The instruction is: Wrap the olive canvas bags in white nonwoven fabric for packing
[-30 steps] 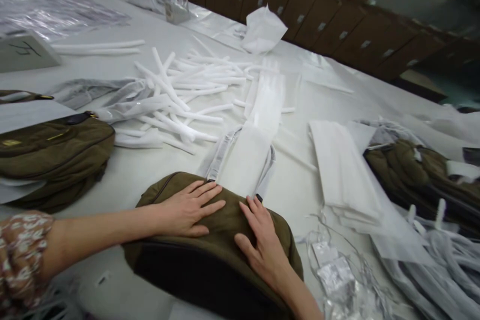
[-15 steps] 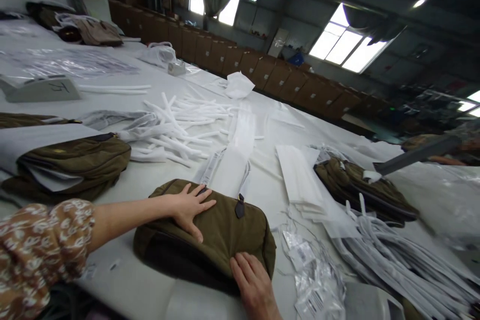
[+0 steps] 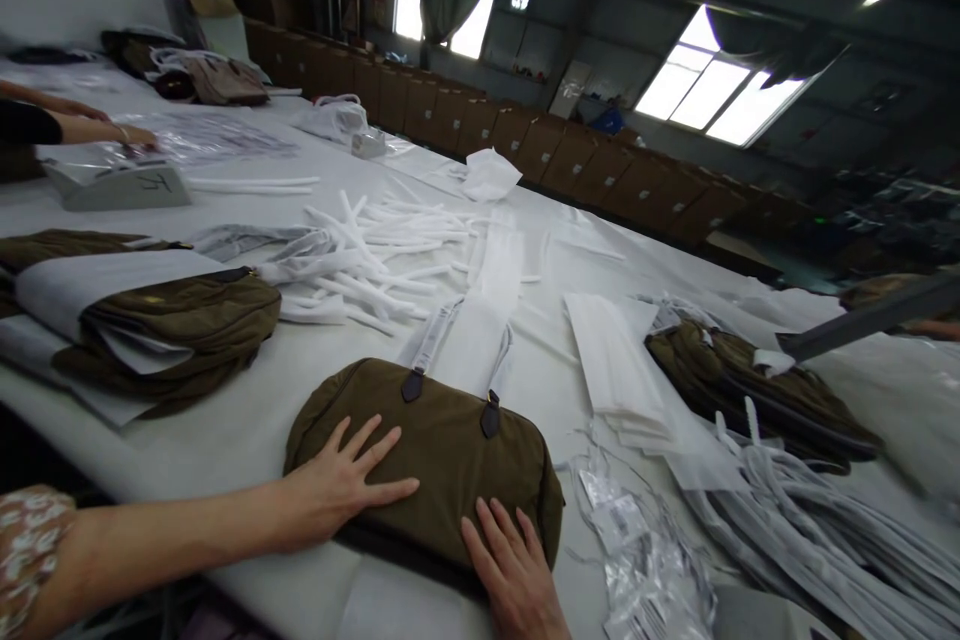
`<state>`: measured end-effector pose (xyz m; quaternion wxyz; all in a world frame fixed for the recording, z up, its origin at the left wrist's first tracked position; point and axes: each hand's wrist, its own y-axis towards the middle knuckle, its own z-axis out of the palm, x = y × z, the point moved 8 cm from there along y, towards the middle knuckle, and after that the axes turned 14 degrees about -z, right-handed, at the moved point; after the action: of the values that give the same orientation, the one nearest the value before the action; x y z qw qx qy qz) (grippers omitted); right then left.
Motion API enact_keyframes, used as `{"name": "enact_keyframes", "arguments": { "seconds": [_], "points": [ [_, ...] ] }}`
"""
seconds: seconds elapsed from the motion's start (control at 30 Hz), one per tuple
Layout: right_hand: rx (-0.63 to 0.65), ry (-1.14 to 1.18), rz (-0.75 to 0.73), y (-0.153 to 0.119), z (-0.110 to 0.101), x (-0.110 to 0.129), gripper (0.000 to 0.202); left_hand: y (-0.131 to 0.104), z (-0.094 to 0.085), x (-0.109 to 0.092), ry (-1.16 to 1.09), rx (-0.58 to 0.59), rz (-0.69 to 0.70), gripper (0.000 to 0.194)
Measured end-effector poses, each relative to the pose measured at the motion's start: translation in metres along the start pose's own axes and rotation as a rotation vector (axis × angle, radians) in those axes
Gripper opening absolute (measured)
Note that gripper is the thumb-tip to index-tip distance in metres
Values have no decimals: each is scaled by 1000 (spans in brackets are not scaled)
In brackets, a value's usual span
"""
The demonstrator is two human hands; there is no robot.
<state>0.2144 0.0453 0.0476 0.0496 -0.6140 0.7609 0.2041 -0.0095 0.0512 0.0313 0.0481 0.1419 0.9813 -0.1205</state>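
Observation:
An olive-green bag point(image 3: 442, 450) lies on the white table in front of me, its two wrapped handles stretched away over white sheeting. Dark leather tabs join the handles to the bag's upper edge. My left hand point(image 3: 341, 485) rests on the left part of the bag with its fingers spread. On the lower right part lies my right hand point(image 3: 514, 560), fingers stretched out and slightly apart. Neither hand grips anything.
Olive bags with white paper point(image 3: 180, 310) lie at left. White strips point(image 3: 390, 240) spread behind. At right are folded white sheets point(image 3: 615, 370), plastic-bagged tags point(image 3: 637, 550), grey cords point(image 3: 810, 510) and another olive bag point(image 3: 750, 380). A person's hand point(image 3: 135, 135) shows far left.
My left hand has slid down and left across the bag, uncovering the left handle tab. My right hand's fingers have spread more. Another person's arms have come into view at left.

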Motion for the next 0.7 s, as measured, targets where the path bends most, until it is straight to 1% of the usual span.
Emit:
{"name": "enact_keyframes", "arguments": {
  "seconds": [0.07, 0.13, 0.23, 0.33, 0.4, 0.47, 0.5, 0.57, 0.63, 0.7],
  "points": [
    [11, 6, -21, -6, 5, 6, 58, -2, 6, -1, -61, 0, 48, 95],
    [-10, -7, -24, -14, 7, 11, 58, -3, 6, -1, -108, -7, 93, 95],
    [-36, -25, -39, -16, 2, 12, 54, -3, 5, 1, -129, -49, 86, 88],
    [1, 74, -49, 2, -15, 2, 45, -2, 5, 0, -125, -66, 76, 88],
    [36, 180, 20, 22, -28, -12, 32, -2, 6, -3, -119, -64, 76, 88],
    [64, 247, 116, 43, -32, -24, 30, -2, 5, -4, -114, -65, 63, 87],
    [79, 258, 152, 51, -31, -26, 33, -3, 5, -3, -112, -65, 55, 86],
    [126, 251, 175, 62, -19, -23, 49, -6, 3, -2, -114, -60, 55, 87],
    [170, 231, 180, 64, -3, -15, 62, -10, -1, 0, -128, -29, 90, 92],
    [165, 203, 194, 58, 8, -10, 66, -14, -10, -2, -160, 32, 150, 94]
  ]
}}
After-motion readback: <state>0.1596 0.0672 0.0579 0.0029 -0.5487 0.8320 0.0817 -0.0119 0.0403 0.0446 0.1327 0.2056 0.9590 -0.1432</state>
